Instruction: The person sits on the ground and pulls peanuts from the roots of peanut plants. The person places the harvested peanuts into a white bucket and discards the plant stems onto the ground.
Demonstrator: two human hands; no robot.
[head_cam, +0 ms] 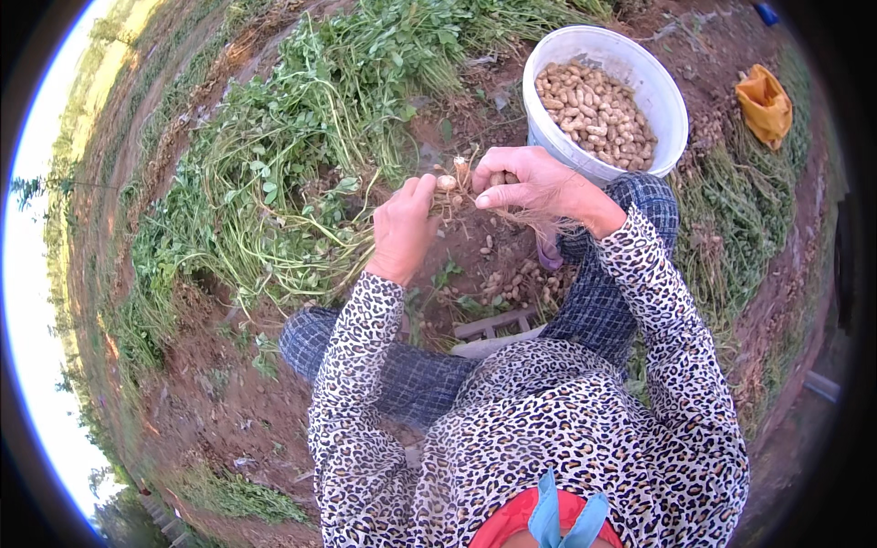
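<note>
My left hand [405, 222] is closed on the stems of a peanut plant [329, 236], whose leafy part trails off to the left. Between my hands, roots with peanut pods [447, 183] stick out. My right hand [541, 186] curls around some peanuts [503, 179], with thin roots hanging below the palm. Just behind that hand stands a white plastic bucket [675, 123], more than half full of unshelled peanuts [596, 113].
Heaps of pulled peanut plants [404, 55] lie ahead and to the left, more [726, 226] at the right. Loose peanuts [524, 284] lie on the soil between my legs, near a slatted frame [497, 324]. An orange bag [765, 107] sits at the upper right.
</note>
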